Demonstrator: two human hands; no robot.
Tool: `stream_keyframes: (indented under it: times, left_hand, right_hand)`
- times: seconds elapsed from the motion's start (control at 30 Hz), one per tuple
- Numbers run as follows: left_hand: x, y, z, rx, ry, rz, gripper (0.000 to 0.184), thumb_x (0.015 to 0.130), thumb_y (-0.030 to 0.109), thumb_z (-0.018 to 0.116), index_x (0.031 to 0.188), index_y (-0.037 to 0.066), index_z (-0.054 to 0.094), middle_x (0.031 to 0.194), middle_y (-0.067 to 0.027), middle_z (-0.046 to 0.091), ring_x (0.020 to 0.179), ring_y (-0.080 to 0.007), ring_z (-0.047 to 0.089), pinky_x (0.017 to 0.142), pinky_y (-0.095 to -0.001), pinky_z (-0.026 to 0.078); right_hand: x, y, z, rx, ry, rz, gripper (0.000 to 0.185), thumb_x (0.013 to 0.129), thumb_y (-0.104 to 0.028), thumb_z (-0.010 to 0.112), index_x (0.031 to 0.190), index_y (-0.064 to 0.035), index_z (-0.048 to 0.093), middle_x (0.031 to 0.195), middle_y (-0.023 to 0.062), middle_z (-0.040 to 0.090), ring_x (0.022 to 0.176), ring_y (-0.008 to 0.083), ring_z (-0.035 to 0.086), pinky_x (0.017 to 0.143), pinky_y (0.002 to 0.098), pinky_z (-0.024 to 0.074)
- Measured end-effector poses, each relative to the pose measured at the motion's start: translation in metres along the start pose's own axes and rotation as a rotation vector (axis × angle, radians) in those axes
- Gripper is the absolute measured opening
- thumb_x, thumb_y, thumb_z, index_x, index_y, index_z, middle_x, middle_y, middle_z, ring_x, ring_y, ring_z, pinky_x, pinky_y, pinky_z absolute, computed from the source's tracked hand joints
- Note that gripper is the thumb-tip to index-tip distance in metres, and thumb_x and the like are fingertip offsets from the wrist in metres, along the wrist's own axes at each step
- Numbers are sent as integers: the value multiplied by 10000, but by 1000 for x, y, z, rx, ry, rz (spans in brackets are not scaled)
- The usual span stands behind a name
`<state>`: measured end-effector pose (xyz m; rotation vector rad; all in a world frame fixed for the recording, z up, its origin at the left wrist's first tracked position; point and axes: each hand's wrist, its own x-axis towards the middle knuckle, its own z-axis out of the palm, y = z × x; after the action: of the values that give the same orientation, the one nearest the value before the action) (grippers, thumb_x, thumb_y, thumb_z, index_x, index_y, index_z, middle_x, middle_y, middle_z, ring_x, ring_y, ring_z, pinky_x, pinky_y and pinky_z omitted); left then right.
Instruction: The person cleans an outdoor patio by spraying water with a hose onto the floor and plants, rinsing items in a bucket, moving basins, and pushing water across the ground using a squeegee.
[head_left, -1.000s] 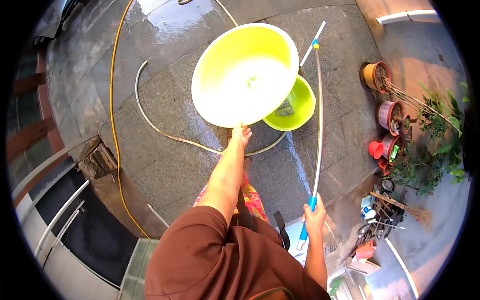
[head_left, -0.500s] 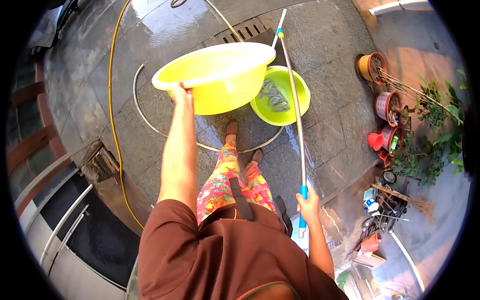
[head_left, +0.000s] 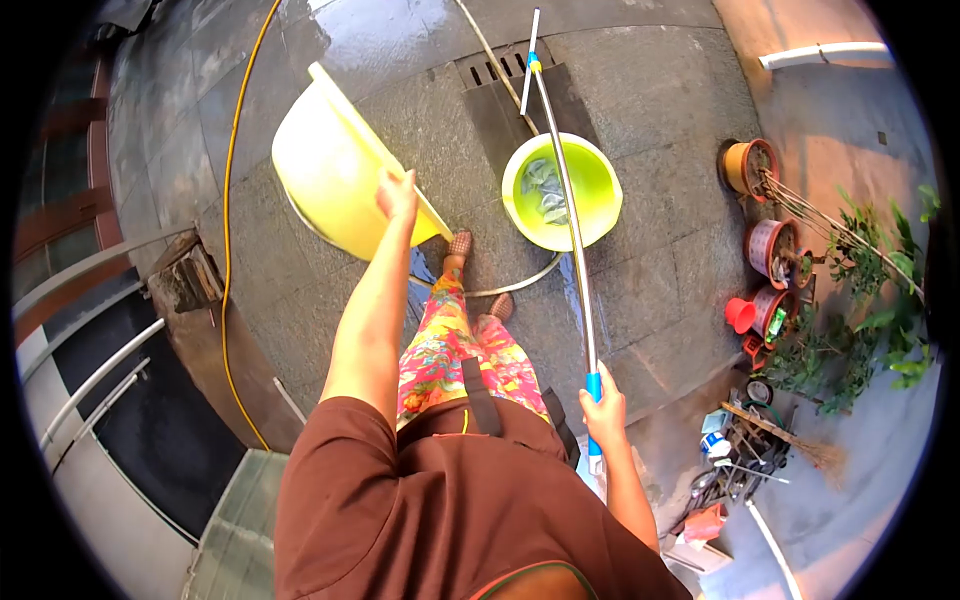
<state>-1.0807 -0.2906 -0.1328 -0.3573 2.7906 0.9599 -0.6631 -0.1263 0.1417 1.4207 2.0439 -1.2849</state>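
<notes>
A large yellow basin point(head_left: 325, 165) is tilted steeply on its side, its rim facing right, and my left hand point(head_left: 397, 196) grips that rim. My right hand point(head_left: 604, 408) is wrapped round the blue handle of a long metal pole point(head_left: 575, 225). At the pole's far end is a narrow crosspiece point(head_left: 530, 62), by the drain grate. Under the pole stands a smaller green basin point(head_left: 598, 190), upright, with grey cloth point(head_left: 543, 190) lying in it.
A pale hose point(head_left: 485, 45) curves past my feet, and a yellow hose point(head_left: 229, 220) runs down the left. Potted plants point(head_left: 770, 248), a red cup point(head_left: 740, 315) and a broom point(head_left: 815, 450) line the right side. The paving point(head_left: 660, 110) is partly wet.
The large basin has swung left and tipped from facing up onto its side, uncovering the green basin. My right hand has moved slightly left, and the pole's far end has shifted left.
</notes>
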Motion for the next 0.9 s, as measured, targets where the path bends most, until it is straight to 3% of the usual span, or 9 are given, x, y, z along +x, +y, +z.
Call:
stream_keyframes:
  times: [0.1,0.2,0.37,0.5,0.6,0.63,0.73,0.9]
  left_hand:
    - [-34,32,12,84,-152,56,367,721,332,712,858,60,506,800,-168,626,762,-366,605,684,-438,473]
    - [-57,38,33,109,-231,-8,326,719,322,701,832,50,560,779,-152,637,772,-342,618,705,-432,482]
    - [-64,30,20,79,26,10,236,731,242,677,868,68,596,921,-148,627,857,-331,608,745,-419,480]
    - [-13,-19,-59,121,289,-132,244,754,231,653,906,55,576,920,-163,618,859,-333,600,740,-426,475]
    - [-5,-73,-155,-32,356,-147,276,762,248,644,929,45,560,921,-177,609,860,-344,593,739,-434,469]
    - [-7,-97,-176,-75,371,-119,293,759,246,649,935,33,550,916,-189,605,860,-357,587,740,-439,463]
    - [-24,-160,-217,-185,550,-44,341,760,306,631,930,26,539,892,-197,604,835,-375,583,726,-453,454]
    - [-107,-200,-298,-165,606,-278,355,767,313,612,959,22,542,912,-195,617,853,-377,590,735,-461,461]
  right_hand:
    - [1,22,5,-61,12,-88,541,769,-91,605,1279,-34,432,569,79,539,454,156,543,455,318,443]
    - [-7,9,-1,-24,-26,-15,546,770,-94,606,1284,-40,429,578,80,540,448,147,531,449,313,443]
    - [-30,9,-13,19,-93,25,560,758,-57,608,1288,-38,429,612,43,531,484,109,510,460,297,444]
    - [-27,74,-17,-51,-34,-246,546,733,-40,608,1258,-9,461,657,44,515,550,89,475,492,265,411]
    - [-34,63,-29,-148,-35,-352,552,734,-43,599,1265,-6,453,632,35,494,516,97,460,470,276,399]
    - [-34,65,-33,-95,-81,-289,556,733,-46,593,1268,-6,448,604,31,470,480,102,443,445,283,384]
    - [-29,59,-37,-83,-164,-278,551,758,-29,573,1288,-17,424,585,0,435,428,85,429,379,268,363]
    - [-17,32,-23,-147,-288,-379,533,762,-22,557,1279,-21,428,590,-3,432,402,89,445,359,248,372]
